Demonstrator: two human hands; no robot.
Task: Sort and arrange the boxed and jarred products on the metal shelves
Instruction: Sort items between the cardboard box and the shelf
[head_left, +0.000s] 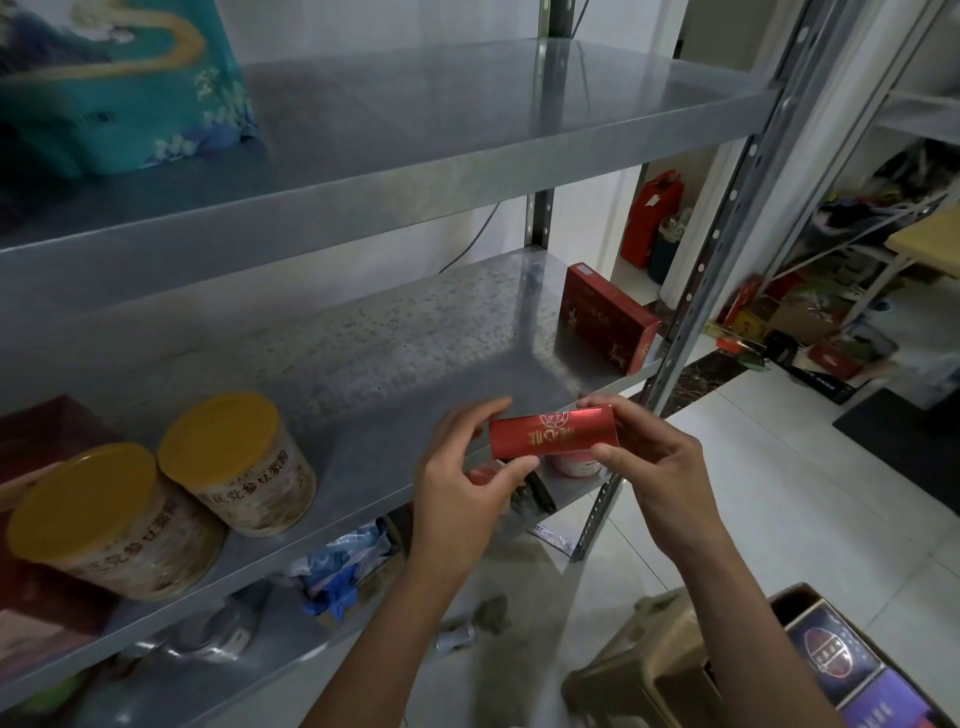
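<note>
A small red box with gold lettering (554, 434) is held between both hands in front of the middle metal shelf (395, 358). My left hand (462, 488) grips its left end, my right hand (649, 457) its right end. On that shelf, at the left, stand two jars with yellow lids (228, 462) (109, 519). A larger red box (605, 317) stands upright at the shelf's far right. The top shelf (467, 119) carries a teal bag (119, 88) at its left.
A carton with purple boxes (852, 665) sits on a brown stool (644, 670) at lower right. Plastic packets (343, 566) lie on the lower shelf. A steel upright (727, 218) frames the shelf's right side. More red boxes and clutter sit on the floor beyond.
</note>
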